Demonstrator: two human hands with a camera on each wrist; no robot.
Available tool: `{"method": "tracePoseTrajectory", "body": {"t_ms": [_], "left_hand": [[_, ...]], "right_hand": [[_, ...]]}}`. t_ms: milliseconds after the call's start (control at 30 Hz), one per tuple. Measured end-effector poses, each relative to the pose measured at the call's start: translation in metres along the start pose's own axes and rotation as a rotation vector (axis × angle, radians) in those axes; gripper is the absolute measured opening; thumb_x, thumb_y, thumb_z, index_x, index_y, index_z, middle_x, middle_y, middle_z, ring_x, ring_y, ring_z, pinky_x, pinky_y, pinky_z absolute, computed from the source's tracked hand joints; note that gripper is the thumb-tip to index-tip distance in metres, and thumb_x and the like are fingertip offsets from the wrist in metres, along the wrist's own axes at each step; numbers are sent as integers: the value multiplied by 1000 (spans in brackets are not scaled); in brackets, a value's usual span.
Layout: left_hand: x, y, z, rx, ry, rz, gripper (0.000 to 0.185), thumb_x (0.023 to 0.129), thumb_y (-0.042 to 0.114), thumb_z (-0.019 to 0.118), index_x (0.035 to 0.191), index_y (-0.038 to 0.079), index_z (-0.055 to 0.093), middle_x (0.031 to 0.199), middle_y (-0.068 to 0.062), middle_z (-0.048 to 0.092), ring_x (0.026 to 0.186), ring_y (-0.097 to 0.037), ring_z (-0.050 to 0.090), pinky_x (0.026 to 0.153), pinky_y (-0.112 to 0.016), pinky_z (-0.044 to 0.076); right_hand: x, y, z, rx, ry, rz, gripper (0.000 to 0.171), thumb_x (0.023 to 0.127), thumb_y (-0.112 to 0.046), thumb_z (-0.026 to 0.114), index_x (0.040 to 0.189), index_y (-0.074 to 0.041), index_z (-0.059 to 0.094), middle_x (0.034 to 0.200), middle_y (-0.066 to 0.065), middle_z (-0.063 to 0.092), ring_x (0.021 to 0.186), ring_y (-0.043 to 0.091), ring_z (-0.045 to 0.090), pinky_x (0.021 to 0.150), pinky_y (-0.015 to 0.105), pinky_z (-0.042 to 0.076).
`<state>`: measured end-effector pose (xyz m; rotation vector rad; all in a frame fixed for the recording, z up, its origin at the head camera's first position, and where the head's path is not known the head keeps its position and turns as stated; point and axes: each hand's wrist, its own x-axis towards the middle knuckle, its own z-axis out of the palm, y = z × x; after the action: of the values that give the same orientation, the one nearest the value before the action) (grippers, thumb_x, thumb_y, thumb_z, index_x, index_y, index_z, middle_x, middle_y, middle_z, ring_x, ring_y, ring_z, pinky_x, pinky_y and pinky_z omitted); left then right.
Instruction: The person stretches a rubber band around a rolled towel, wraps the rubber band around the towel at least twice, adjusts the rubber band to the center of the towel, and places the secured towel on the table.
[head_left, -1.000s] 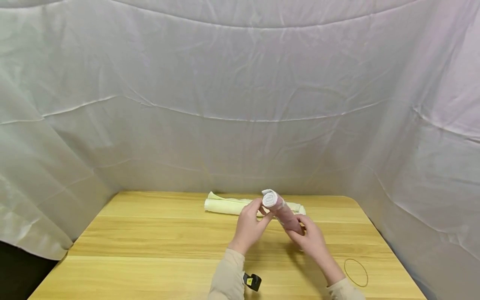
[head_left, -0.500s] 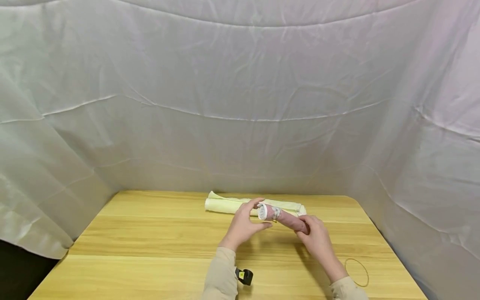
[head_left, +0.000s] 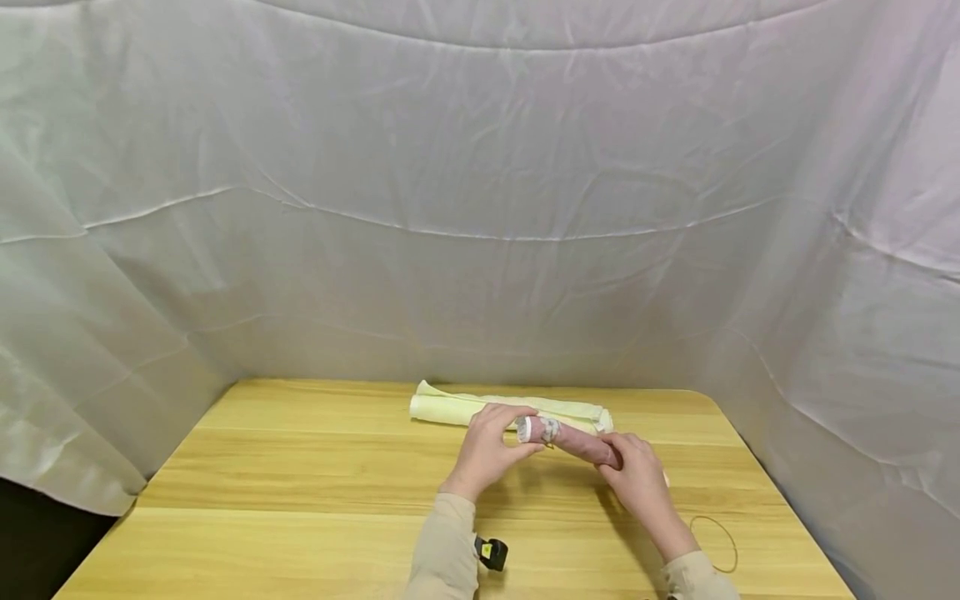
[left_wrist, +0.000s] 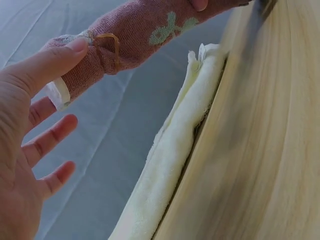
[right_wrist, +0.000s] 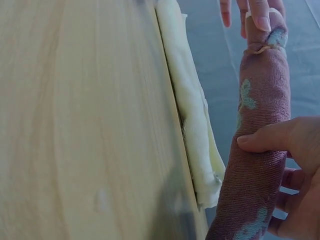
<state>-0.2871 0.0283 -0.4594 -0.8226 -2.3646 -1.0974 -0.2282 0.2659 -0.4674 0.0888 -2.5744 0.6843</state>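
Vs. 1 sec ago, the pink towel roll [head_left: 581, 443] has swung down from steeply tipped to lying more across my view. Biggest first: I see a grey curtain [head_left: 480, 292] at the back, then the wood table [head_left: 300, 483], then a yellow towel roll [head_left: 442, 409] along its far edge, just beyond the pink one. The pink roll's up off the table betw. both hands, long axis slanting from its L end, farther off, to its R end, nearer me. R hand [head_left: 636, 472] grips it R of the middle, thumb one side, fingers the other, w/ some roll sticking out beyond. L hand [head_left: 483, 446] pinches the L end, other fingers spread. A rubber band [left_wrist: 117, 50] sits round the roll right by the L thumb, so L's the nearer hand; nothing blocks it AFAICT. A loose band [head_left: 736, 552] lies on the table near the R cuff, well apart.
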Motion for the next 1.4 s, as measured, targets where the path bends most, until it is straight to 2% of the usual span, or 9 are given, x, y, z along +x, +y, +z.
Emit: {"method": "tracePoseTrajectory", "body": {"t_ms": [433, 533, 600, 733, 833, 933, 1033, 1200, 1400], "left_hand": [[-3, -4, 5, -25, 42, -23, 34, 78, 39, 79, 108, 24, 70, 107, 10, 74, 99, -9, 61, 97, -41, 44], [-3, -4, 6, -26, 55, -24, 33, 78, 40, 78, 106, 24, 70, 105, 9, 74, 96, -9, 61, 95, -40, 45], [-3, -4, 6, -19, 64, -27, 33, 79, 41, 77, 106, 23, 70, 103, 9, 74, 94, -9, 61, 93, -39, 45], [-3, -3, 6, -5, 71, -33, 33, 80, 42, 76, 106, 23, 70, 102, 9, 74, 90, -8, 60, 90, -37, 46], [-3, -3, 7, 1, 77, -32, 33, 81, 42, 75, 106, 22, 70, 99, 9, 74, 88, -7, 60, 89, -37, 46], [-2, -3, 7, 5, 90, -28, 31, 81, 42, 75, 105, 23, 70, 96, 10, 74, 85, -7, 60, 88, -37, 46], [-2, -2, 7, 3, 104, -20, 30, 81, 41, 76, 104, 22, 71, 93, 10, 74, 82, -7, 59, 88, -35, 46], [-2, 0, 8, 3, 115, -8, 29, 81, 39, 76, 103, 20, 72, 90, 8, 73, 79, -8, 60, 89, -35, 47], [-2, 3, 8, 8, 121, 3, 28, 82, 36, 76, 104, 18, 72, 88, 5, 73, 78, -12, 61, 93, -37, 47]], "right_hand": [[-1, -4, -1, -50, -94, 24, 44, 74, -9, 78, 116, -6, 65, 115, 20, 65, 111, 44, 56, 91, 60, 45], [-1, -8, 1, -31, -54, -1, 48, 75, -12, 79, 119, -7, 64, 120, 22, 62, 116, 45, 53, 93, 63, 44], [-1, -11, 4, 5, 24, -47, 45, 75, -12, 81, 116, -7, 65, 119, 22, 61, 115, 45, 52, 94, 62, 43], [-1, -20, 11, 139, 202, -161, 32, 73, -5, 82, 103, -5, 69, 108, 16, 64, 104, 32, 57, 94, 42, 46], [-2, -29, 14, 296, 238, -193, 24, 75, 0, 79, 97, -5, 70, 100, 9, 66, 92, 15, 59, 81, 19, 48], [-4, -39, 16, 478, 169, -162, 19, 80, 1, 75, 98, -3, 71, 97, 8, 68, 84, 4, 58, 70, 12, 50], [-7, -45, 17, 607, 49, -71, 19, 85, -3, 71, 104, -3, 70, 101, 11, 68, 85, -1, 58, 71, 16, 53], [-10, -47, 16, 682, -118, 85, 28, 91, -13, 67, 117, -4, 66, 116, 13, 64, 93, 0, 57, 80, 18, 52], [-7, -46, 13, 776, -256, 235, 38, 92, -17, 66, 126, -3, 60, 126, 16, 59, 97, 5, 59, 81, 27, 55]]}}
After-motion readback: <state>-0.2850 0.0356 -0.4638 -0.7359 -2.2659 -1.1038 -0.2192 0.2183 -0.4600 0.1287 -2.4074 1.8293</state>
